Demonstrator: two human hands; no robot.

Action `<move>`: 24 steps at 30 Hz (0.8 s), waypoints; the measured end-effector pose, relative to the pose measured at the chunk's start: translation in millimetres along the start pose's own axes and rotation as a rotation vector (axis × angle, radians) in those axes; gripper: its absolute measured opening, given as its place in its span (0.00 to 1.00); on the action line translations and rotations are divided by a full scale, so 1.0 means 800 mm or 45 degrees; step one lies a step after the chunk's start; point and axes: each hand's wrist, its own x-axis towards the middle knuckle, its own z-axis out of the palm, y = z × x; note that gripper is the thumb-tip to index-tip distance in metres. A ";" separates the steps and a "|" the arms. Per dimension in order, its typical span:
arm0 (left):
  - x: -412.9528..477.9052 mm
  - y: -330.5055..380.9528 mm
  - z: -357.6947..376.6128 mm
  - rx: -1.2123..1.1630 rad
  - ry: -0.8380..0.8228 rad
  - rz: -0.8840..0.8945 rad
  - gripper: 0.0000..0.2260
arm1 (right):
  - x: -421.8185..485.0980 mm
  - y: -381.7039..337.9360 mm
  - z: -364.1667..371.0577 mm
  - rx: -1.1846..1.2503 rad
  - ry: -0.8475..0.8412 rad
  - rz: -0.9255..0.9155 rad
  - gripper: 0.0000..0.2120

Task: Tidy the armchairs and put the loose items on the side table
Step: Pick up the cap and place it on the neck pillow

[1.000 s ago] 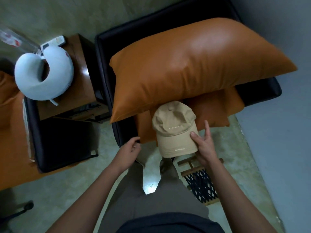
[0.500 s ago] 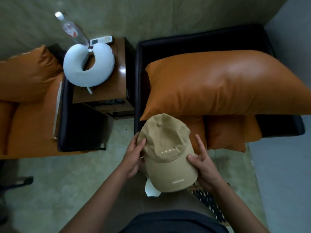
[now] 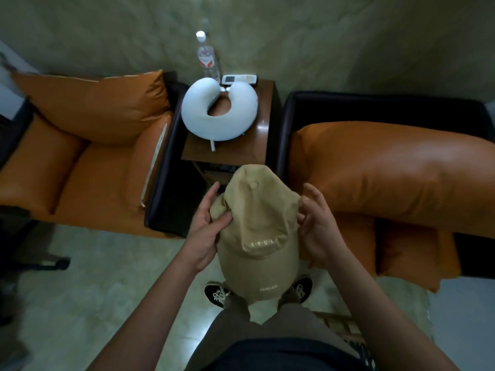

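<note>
Cap: the tan cloth baseball cap (image 3: 258, 231) is in the air just in front of the dark brown wooden side table (image 3: 261, 140). Its crown points toward the table and its brim toward the person, and it does not touch the table.
Left hand: the left hand (image 3: 207, 231) grips the cap's left side, with the thumb pressed into the crown and the fingers curled behind the fabric.
Right hand: the right hand (image 3: 318, 228) holds the cap's right side, bent fingers and thumb against the cloth.
Table top: a white U-shaped neck pillow (image 3: 198, 116) covers most of it. A clear plastic water bottle (image 3: 206, 58) and a white remote control (image 3: 239, 79) sit at the far edge. Bare wood shows along the right and near edges.
Armchairs: one black-framed armchair with orange leather cushions (image 3: 93, 167) stands left of the table, and another (image 3: 401, 170) stands to its right.
Step in hand: probably carrying the cap to the table.
Next move: reach forward over the table's near edge and set the cap on the bare wood. Space is tight, so the cap may end up leaning on the pillow.
</note>
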 end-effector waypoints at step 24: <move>0.041 0.183 -0.249 -0.309 -0.142 0.191 0.21 | 0.071 0.038 0.290 0.320 -0.096 -0.281 0.22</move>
